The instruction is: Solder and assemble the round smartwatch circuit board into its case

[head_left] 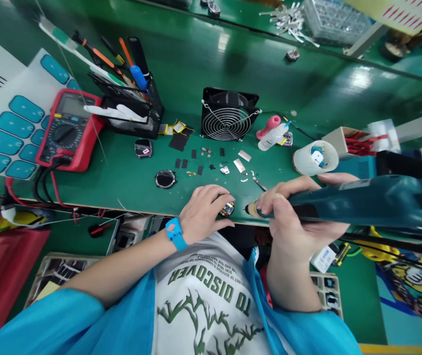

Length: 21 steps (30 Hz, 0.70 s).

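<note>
At the front edge of the green bench, my left hand (206, 212) has its fingers curled around a small round watch body (227, 209) with its electronics showing. My right hand (295, 212) grips a dark teal electric screwdriver (355, 199), held level, its thin bit pointing left towards the watch body, a short gap apart. A round watch face with a dark screen (165, 178) lies to the left of my left hand. Small black pads, metal pieces (239, 165) and tiny parts lie scattered beyond both hands.
A black fan (229, 118) stands at the back centre. To the left are a red multimeter (68, 130) and a black mesh tool holder (153, 108). To the right are a clear bottle (270, 139), a white cup (303, 160) and a box with red items (344, 143).
</note>
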### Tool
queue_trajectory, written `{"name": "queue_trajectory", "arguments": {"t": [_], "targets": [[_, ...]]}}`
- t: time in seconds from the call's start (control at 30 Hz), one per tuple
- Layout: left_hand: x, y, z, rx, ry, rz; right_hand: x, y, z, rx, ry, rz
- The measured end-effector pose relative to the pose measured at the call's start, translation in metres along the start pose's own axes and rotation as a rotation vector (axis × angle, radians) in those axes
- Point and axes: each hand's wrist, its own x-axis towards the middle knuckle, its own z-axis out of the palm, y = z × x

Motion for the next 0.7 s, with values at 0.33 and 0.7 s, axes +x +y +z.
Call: {"name": "queue_trajectory", "arguments": {"t": [0.33, 0.7], "targets": [[-0.006, -0.009, -0.002, 0.059, -0.038, 0.184, -0.005, 0.016, 0.006, 0.008, -0.007, -0.029], [-0.007, -0.006, 0.001, 0.128, -0.010, 0.195, -0.005, 0.018, 0.008, 0.030, -0.019, -0.036]]}}
